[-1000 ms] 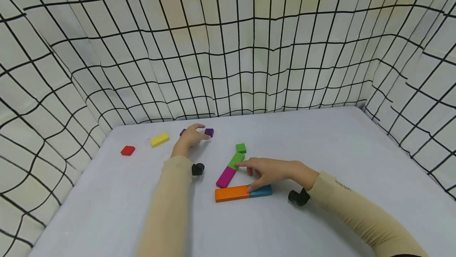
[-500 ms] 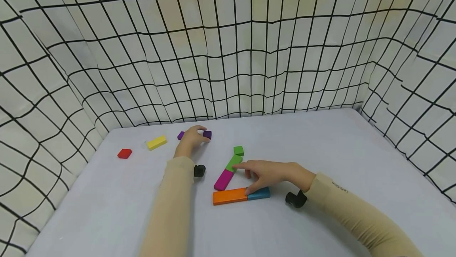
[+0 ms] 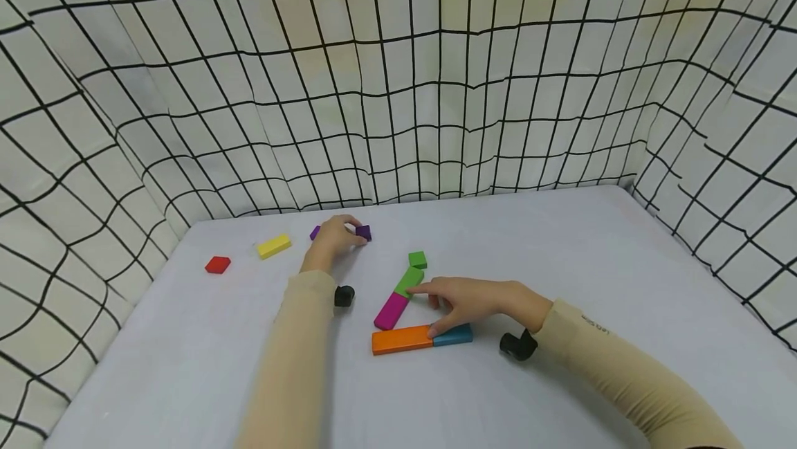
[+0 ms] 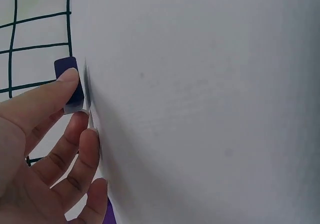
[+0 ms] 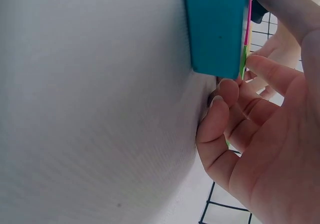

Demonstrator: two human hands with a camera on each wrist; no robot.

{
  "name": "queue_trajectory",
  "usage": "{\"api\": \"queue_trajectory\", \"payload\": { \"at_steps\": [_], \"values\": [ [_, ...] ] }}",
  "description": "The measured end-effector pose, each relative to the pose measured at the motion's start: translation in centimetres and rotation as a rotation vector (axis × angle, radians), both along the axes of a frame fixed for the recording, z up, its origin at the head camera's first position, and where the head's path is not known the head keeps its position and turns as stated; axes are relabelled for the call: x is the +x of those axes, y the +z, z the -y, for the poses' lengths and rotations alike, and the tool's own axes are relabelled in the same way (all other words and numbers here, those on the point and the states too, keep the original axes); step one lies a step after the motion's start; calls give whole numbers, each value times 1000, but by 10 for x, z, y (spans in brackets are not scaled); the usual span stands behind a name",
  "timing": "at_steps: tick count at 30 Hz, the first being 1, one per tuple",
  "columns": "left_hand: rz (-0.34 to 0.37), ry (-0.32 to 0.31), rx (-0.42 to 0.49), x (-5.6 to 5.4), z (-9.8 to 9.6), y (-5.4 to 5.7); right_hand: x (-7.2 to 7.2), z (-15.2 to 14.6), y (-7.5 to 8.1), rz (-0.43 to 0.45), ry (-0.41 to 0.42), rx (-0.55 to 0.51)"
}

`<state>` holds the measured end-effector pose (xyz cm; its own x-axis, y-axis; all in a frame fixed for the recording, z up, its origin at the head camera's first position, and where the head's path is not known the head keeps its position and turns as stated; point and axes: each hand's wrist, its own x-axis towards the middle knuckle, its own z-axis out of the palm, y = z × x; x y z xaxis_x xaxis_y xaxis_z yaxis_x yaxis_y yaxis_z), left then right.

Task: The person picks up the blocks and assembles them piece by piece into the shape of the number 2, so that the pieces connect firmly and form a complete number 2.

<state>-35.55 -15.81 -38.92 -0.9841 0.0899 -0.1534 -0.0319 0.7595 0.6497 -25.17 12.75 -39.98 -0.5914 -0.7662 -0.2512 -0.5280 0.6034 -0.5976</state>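
Note:
In the head view my left hand (image 3: 334,238) is at the far side of the table, pinching a dark purple block (image 3: 364,232) between thumb and index finger; the left wrist view shows this block (image 4: 67,65) too. A second purple block (image 3: 315,232) is partly hidden behind that hand. My right hand (image 3: 474,299) touches a light green block (image 3: 411,277) with its straight index fingertip. Its thumb rests where an orange block (image 3: 398,340) meets a blue block (image 3: 454,335) end to end. A magenta block (image 3: 391,312) adjoins the light green one. Beyond them lies a small green block (image 3: 418,259).
A yellow block (image 3: 274,246) and a red block (image 3: 218,265) lie at the far left of the white table (image 3: 187,366). A black grid net (image 3: 398,89) over pale cloth rises along the table's back and sides.
The head view shifts slightly. The dark purple block is tilted a little in my left fingers. My right hand and the other blocks stay in place.

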Motion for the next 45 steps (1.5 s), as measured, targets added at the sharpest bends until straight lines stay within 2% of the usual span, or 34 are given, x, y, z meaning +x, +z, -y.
{"api": "queue_trajectory", "payload": {
  "at_steps": [6,17,33,45],
  "values": [
    [-19,-48,4,0,0,2,1,0,1,11,-7,-6],
    [-39,-72,-18,1,-4,9,0,-2,3,18,-19,-9],
    [-104,-152,-63,5,-13,9,0,0,2,20,-19,-4],
    [-108,-195,-91,10,-23,11,2,1,3,18,-21,-7]
  ]
}}
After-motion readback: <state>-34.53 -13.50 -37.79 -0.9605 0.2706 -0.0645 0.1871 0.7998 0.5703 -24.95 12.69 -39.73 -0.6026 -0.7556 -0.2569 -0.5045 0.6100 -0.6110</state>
